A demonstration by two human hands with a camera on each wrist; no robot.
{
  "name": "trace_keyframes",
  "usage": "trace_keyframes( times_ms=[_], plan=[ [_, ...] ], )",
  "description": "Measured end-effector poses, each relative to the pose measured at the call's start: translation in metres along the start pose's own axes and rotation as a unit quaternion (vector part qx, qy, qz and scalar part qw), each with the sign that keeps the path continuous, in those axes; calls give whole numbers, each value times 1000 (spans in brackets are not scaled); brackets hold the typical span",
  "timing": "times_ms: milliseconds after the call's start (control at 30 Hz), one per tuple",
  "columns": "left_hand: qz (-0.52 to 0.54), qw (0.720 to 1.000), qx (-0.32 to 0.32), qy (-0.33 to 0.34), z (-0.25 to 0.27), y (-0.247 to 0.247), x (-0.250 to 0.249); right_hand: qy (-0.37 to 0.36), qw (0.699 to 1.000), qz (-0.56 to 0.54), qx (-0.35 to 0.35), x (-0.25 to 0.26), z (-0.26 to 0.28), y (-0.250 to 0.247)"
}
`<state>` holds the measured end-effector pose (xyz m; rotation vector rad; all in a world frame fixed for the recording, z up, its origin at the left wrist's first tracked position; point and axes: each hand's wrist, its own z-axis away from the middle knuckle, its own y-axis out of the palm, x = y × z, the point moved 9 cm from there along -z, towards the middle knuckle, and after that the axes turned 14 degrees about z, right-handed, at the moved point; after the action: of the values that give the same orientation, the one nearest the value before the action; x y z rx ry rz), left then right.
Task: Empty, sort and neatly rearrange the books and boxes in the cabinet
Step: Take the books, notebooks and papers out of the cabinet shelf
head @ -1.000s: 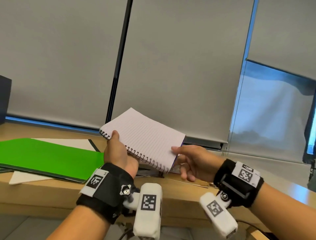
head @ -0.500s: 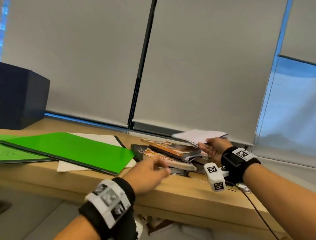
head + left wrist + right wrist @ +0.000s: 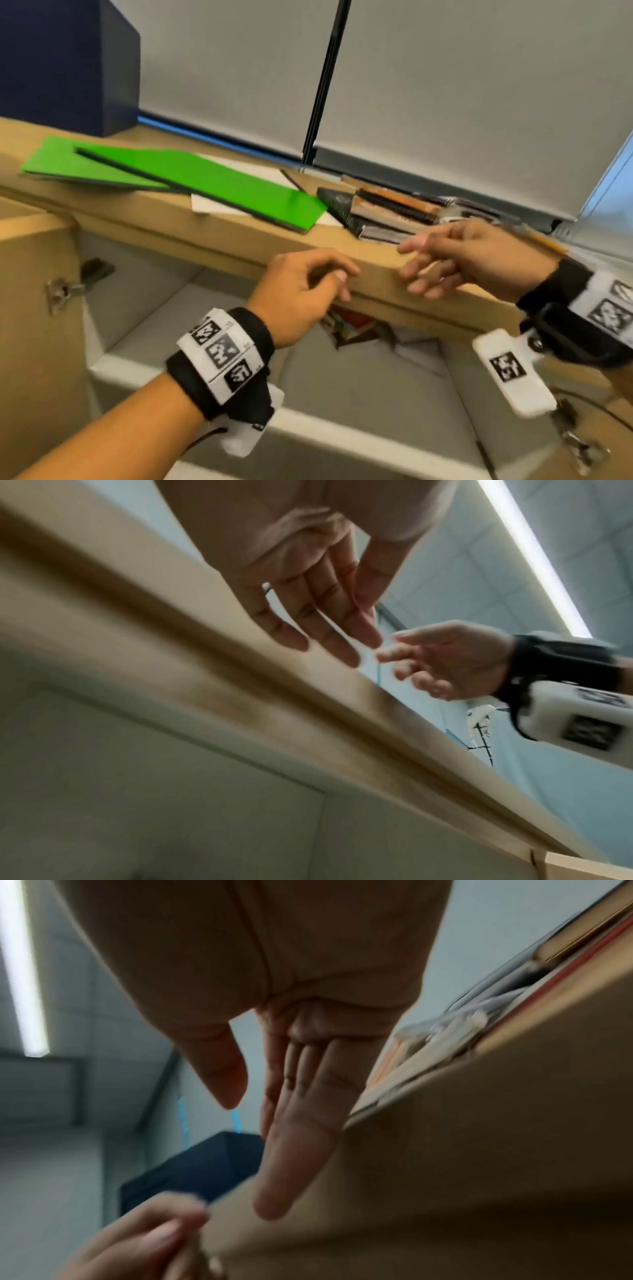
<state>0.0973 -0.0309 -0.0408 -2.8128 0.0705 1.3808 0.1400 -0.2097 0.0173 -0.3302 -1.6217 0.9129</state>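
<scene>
Both empty: left hand [image 3: 301, 291] and right hand [image 3: 479, 260] before the countertop edge [image 3: 205, 240].

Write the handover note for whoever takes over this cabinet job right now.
Left hand: empty, fingers loosely curled, in front of the countertop's front edge.
Right hand: empty, fingers relaxed, over the same edge near the book stack.
On the countertop: green folders, the book stack, a dark blue box.
Done: several books and folders lie out on top.
Left: the open cabinet below has at least a few books at the back. Pull them out, then sort and put everything back neatly.
</scene>
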Motion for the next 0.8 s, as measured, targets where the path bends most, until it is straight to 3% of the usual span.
trace_keyframes(
  times_ms=[67,167,233,333,433,633,733,800],
  plan=[
    [16,997,-32,-67,23,-25,33,-15,992,79,94,-8,14,55],
    [-69,969,-54,-230,60,-65,130,-21,951,224,213,-49,10,138],
    [-148,931,-64,-326,86,-91,189,-7,928,291,231,-87,-13,173],
    [-232,869,-75,-432,121,-124,254,94,933,255,237,-152,-60,219],
    [-303,825,-54,-474,135,-139,288,177,943,186,212,-193,-99,252],
    [-360,763,-35,-535,129,-147,326,241,948,119,171,-231,-163,315],
    [-342,758,-25,-555,118,-145,339,262,948,112,140,-239,-185,327],
    [-318,774,-32,-546,109,-143,347,241,949,147,141,-238,-200,329]
  ],
)
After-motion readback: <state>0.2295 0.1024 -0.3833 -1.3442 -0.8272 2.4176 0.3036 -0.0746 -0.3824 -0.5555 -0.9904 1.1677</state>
